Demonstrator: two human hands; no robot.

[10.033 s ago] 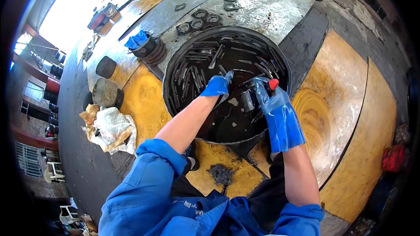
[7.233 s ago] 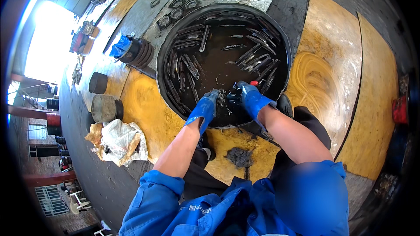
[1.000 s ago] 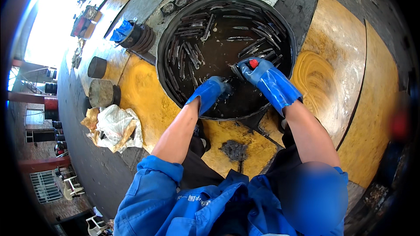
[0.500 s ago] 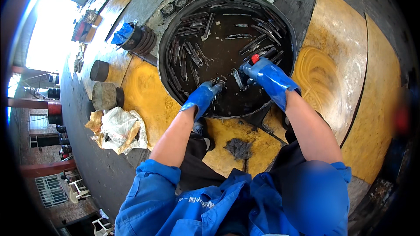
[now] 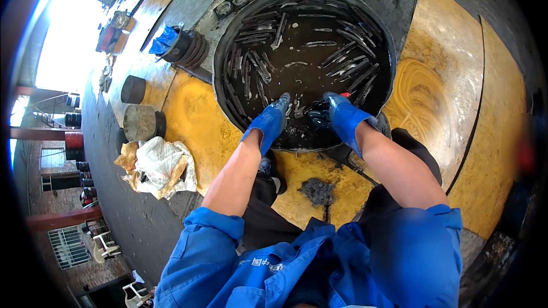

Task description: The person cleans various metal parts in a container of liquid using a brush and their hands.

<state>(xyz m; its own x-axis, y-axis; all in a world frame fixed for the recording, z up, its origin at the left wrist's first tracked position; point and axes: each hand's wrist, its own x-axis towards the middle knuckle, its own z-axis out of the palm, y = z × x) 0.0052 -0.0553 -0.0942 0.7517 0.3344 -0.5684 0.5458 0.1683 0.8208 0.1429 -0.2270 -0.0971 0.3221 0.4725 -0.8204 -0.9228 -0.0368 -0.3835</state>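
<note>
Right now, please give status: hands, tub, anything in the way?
Left hand inside dark tub, grip unclear. Right hand at small red piece, grip unclear. Dark strips along both sides; murky liquid hides the bottom.

We see blue gloves [image 5: 270,122], blue sleeves [image 5: 208,245], a black tub [image 5: 220,65] of murky brown liquid [image 5: 313,57], a red-ended object [image 5: 345,95] probably otherwise black, yellow floor sheets [image 5: 422,94] swirled brown, and a white-and-tan bag [image 5: 160,162].

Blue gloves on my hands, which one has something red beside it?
The right glove: a small red object shows beside it; nothing red is near the left glove.
</note>
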